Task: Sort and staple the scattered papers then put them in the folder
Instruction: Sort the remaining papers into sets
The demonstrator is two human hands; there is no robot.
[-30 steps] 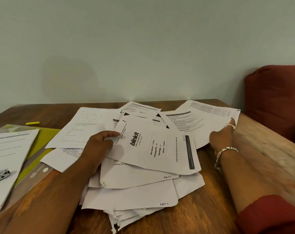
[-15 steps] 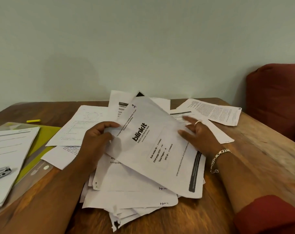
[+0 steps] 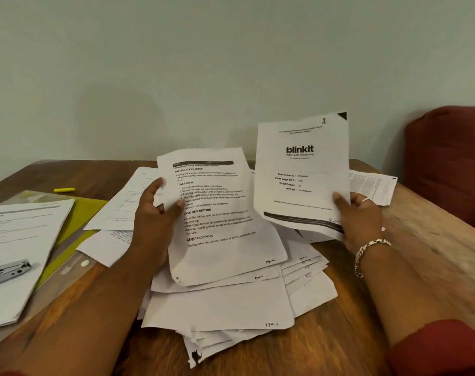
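Both forearms reach forward from the bottom corners, bare to the wrists. The left hand (image 3: 155,213) is raised with its back toward the camera, thumb in front and fingers curled behind, pinching a sheet's left edge. The right hand (image 3: 358,218) is lifted off to the right, thumb forward, gripping a sheet's lower right corner. The hands are well apart.

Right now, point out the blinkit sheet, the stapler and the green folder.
blinkit sheet (image 3: 301,169): head view, printed middle of the page, held up by the right hand.
stapler (image 3: 7,272): head view, its metal top.
green folder (image 3: 81,213): head view, bare green cover.
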